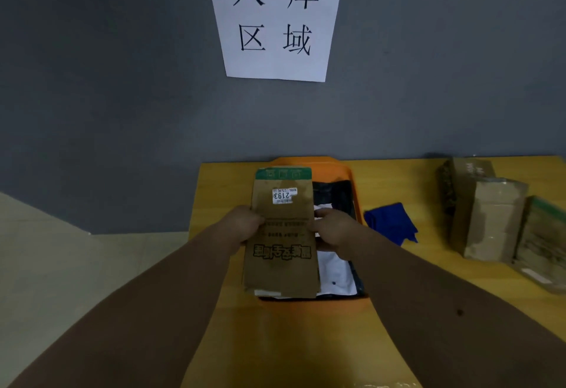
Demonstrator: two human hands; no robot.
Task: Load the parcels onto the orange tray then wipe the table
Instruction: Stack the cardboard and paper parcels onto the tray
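A brown paper envelope parcel [283,234] with a green top band and a white sticker reading 2193 is held over the orange tray [352,173]. My left hand [245,224] grips its left edge and my right hand [333,231] grips its right edge. In the tray under it lie a black plastic mailer [332,194] and a white one [335,268], partly hidden by the envelope. A blue cloth [390,222] lies on the yellow table [407,268] just right of the tray.
Three more parcels stand at the table's right: a dark-sided box [465,179], a taped cardboard box [490,222] and a clear-wrapped packet [542,246]. A grey wall with a white paper sign [275,20] rises behind. The table's left edge drops to the floor [46,265].
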